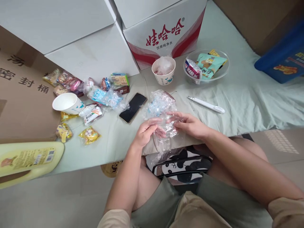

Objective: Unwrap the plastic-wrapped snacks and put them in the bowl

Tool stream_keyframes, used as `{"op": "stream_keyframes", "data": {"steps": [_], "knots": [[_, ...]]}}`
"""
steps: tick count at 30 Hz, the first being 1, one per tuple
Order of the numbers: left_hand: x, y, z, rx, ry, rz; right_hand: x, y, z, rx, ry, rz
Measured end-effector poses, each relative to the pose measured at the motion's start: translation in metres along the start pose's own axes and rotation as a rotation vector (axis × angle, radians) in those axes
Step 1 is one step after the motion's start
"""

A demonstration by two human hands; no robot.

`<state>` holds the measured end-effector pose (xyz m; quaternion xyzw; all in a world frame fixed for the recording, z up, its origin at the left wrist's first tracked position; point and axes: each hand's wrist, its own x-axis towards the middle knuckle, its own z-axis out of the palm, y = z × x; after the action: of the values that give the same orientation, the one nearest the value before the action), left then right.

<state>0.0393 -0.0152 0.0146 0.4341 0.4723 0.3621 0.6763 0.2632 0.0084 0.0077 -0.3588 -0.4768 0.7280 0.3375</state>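
A crinkled clear plastic bag (169,129) hangs between my two hands and down over the table's front edge. On its left side, my left hand (148,130) has the thumb against the fingers with the film in them. Opposite, my right hand (191,125) pinches the film between thumb and fingers. Just beyond my fingers lies a clear wrapper with blue print (158,106), touching or overlapping the bag; where one stops and the other starts I cannot tell. A black phone (133,107) lies left of my hands, and a white utility knife (206,104) lies to the right.
Behind my hands stand a paper cup (164,79) stuffed with clear plastic and a clear bowl (226,68) of snack packets. Several wrapped snacks (90,135) and a tipped paper cup (71,106) lie left. Cartons (166,34) line the back; a yellow jug (28,158) lies front left.
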Motion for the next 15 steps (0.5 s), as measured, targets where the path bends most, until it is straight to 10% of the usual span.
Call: {"op": "stream_keyframes", "data": {"steps": [10, 15], "knots": [[-0.002, 0.005, -0.010, -0.037, -0.043, 0.083, 0.003, 0.002, 0.001, 0.247, -0.002, -0.023], [0.006, 0.002, -0.012, 0.073, 0.144, 0.156, 0.002, 0.000, -0.003, 0.175, 0.003, -0.049]]}}
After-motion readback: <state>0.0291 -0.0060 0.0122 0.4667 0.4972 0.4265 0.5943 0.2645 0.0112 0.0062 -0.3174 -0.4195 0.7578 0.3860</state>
